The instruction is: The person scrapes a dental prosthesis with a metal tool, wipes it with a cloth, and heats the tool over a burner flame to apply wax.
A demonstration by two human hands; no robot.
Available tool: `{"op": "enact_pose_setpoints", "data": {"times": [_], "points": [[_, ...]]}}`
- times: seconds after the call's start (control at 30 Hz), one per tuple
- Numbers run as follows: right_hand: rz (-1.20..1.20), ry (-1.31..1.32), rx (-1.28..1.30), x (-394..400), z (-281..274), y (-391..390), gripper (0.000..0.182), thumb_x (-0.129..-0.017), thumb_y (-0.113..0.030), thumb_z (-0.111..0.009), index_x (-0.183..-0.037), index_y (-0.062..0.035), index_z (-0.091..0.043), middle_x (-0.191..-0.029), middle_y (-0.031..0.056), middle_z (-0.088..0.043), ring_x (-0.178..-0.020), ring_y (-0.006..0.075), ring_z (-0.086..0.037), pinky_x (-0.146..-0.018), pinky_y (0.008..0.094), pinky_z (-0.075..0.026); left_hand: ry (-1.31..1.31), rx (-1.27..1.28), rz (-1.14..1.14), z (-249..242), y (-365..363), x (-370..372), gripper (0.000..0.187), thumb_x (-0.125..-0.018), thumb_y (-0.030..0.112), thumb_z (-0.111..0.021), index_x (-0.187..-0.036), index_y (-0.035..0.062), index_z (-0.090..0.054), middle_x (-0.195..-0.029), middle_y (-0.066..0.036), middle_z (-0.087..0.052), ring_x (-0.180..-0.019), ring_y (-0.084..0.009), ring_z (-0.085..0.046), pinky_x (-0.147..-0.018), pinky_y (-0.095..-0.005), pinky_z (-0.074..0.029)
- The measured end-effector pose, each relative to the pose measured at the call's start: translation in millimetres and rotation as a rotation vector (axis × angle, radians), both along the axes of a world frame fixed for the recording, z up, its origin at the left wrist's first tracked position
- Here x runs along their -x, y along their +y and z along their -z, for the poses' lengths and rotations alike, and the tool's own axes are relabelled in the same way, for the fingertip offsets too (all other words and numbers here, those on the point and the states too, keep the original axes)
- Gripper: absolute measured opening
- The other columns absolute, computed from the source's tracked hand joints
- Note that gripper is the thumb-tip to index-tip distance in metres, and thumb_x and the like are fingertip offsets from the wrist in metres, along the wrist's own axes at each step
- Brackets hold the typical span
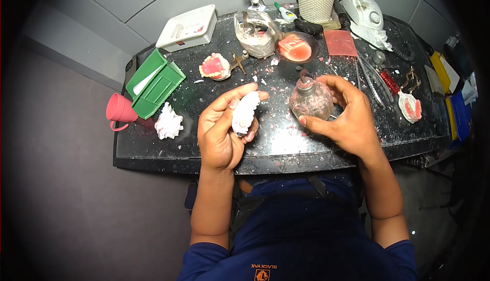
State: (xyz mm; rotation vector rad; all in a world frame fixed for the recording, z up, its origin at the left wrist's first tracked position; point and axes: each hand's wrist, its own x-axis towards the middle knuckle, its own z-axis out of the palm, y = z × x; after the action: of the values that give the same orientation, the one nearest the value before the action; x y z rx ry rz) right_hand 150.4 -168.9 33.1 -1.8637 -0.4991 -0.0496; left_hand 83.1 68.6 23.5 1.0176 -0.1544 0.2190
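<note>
My left hand [219,135] is closed around a white plaster dental cast [245,112], held tilted on its side above the front of the bench. The cast's toothed edge faces right. My right hand [356,118] grips a round glass spirit lamp [309,102] from its right side, thumb low on the front and fingers partly hidden behind. Reddish stains cover the lamp's glass, and its threaded neck points up. Behind the lamp stands a dark round dish [312,51] with pink-orange wax in it.
The black bench [189,151] is strewn with pink and white scraps. On the left are a green box [155,84], a pink mug [120,108] and crumpled tissue [168,122]. A pink-and-white dental model [215,67] stands behind my left hand; metal tools [371,82] lie right.
</note>
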Motion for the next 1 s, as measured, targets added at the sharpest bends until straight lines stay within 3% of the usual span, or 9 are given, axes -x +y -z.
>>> {"op": "enact_pose_setpoints", "data": {"times": [0.37,0.43,0.57,0.6,0.73,0.8,0.83,0.93,1.0], "points": [[0.025,-0.055,0.083,0.0,-0.4,2.5,0.066,-0.064,-0.018,-0.096,-0.117,0.0036,-0.063,-0.108,0.0166,-0.073,-0.103,0.0242,-0.072,-0.093,0.0354,-0.056,0.044,0.032,-0.015,-2.9,-1.0,2.9,0.040,-0.104,0.011,-0.049,-0.134,-0.0139,-0.054,-0.119,-0.030,-0.068,-0.057,-0.0116,-0.055,-0.049,-0.0218,-0.044],[0.049,-0.136,0.202,-1.2,3.0,-3.1,0.074,-0.063,-0.023,-0.098,-0.122,0.0045,-0.063,-0.115,0.0207,-0.071,-0.106,0.0329,-0.071,-0.095,0.0389,-0.055,0.003,0.075,-0.023,-1.8,-1.6,0.6,0.049,-0.100,0.006,-0.051,-0.148,-0.0059,-0.044,-0.121,-0.028,-0.068,-0.057,-0.0136,-0.055,-0.051,-0.0227,-0.045],[0.043,-0.217,0.322,-3.5,-3.9,-28.2,0.077,-0.067,-0.024,-0.096,-0.130,0.0050,-0.062,-0.121,0.0227,-0.069,-0.113,0.0315,-0.068,-0.099,0.0383,-0.053,-0.089,0.136,-0.053,3.2,3.7,-2.8,0.065,-0.097,0.003,-0.052,-0.158,0.0028,-0.031,-0.131,-0.030,-0.061,-0.068,-0.0192,-0.062,-0.055,-0.0278,-0.049],[0.119,-0.190,0.200,-3.3,-9.4,-37.3,0.076,-0.069,-0.024,-0.095,-0.130,0.0048,-0.062,-0.122,0.0217,-0.070,-0.114,0.0295,-0.068,-0.100,0.0378,-0.052,-0.056,0.122,-0.089,2.1,3.7,-2.6,0.065,-0.097,0.004,-0.052,-0.159,0.0029,-0.031,-0.134,-0.030,-0.058,-0.072,-0.0196,-0.063,-0.055,-0.0275,-0.049],[0.414,-0.236,-0.063,-9.6,-8.3,-89.3,0.055,-0.080,-0.012,-0.088,-0.127,0.0029,-0.065,-0.118,0.0165,-0.072,-0.105,0.0190,-0.067,-0.095,0.0326,-0.052,-0.032,0.228,-0.094,10.6,8.9,-2.7,0.055,-0.104,0.010,-0.049,-0.155,-0.0036,-0.034,-0.137,-0.030,-0.057,-0.086,-0.0225,-0.065,-0.067,-0.0340,-0.054],[0.486,-0.221,-0.184,-10.5,3.5,-116.4,0.045,-0.085,-0.007,-0.084,-0.124,0.0030,-0.065,-0.111,0.0123,-0.073,-0.095,0.0126,-0.065,-0.090,0.0282,-0.052,-0.040,0.286,-0.020,10.2,10.6,-1.4,0.054,-0.104,0.010,-0.047,-0.153,-0.0101,-0.033,-0.142,-0.033,-0.052,-0.098,-0.0281,-0.066,-0.086,-0.0381,-0.056],[0.512,-0.200,-0.249,-6.5,7.4,-122.6,0.040,-0.086,-0.004,-0.082,-0.122,0.0033,-0.066,-0.107,0.0098,-0.073,-0.090,0.0093,-0.063,-0.087,0.0259,-0.051,-0.047,0.288,-0.021,10.4,10.6,-0.4,0.054,-0.104,0.010,-0.047,-0.153,-0.0101,-0.033,-0.142,-0.033,-0.052,-0.098,-0.0281,-0.066,-0.086,-0.0381,-0.056],[0.557,-0.312,-0.123,-0.7,33.1,-132.3,0.034,-0.087,-0.001,-0.079,-0.118,0.0040,-0.066,-0.101,0.0067,-0.072,-0.083,0.0074,-0.060,-0.082,0.0233,-0.049,-0.087,0.246,-0.050,13.7,12.4,-3.2,0.055,-0.103,0.010,-0.051,-0.149,-0.0153,-0.034,-0.142,-0.038,-0.049,-0.125,-0.0426,-0.060,-0.111,-0.0491,-0.049],[0.551,-0.349,-0.096,2.5,38.6,-135.3,0.030,-0.087,0.000,-0.078,-0.114,0.0034,-0.067,-0.096,0.0051,-0.071,-0.081,0.0081,-0.060,-0.081,0.0243,-0.049,-0.088,0.208,-0.093,14.4,10.8,-3.3,0.054,-0.102,0.007,-0.052,-0.148,-0.0154,-0.034,-0.142,-0.038,-0.048,-0.127,-0.0438,-0.058,-0.113,-0.0495,-0.047]]}}
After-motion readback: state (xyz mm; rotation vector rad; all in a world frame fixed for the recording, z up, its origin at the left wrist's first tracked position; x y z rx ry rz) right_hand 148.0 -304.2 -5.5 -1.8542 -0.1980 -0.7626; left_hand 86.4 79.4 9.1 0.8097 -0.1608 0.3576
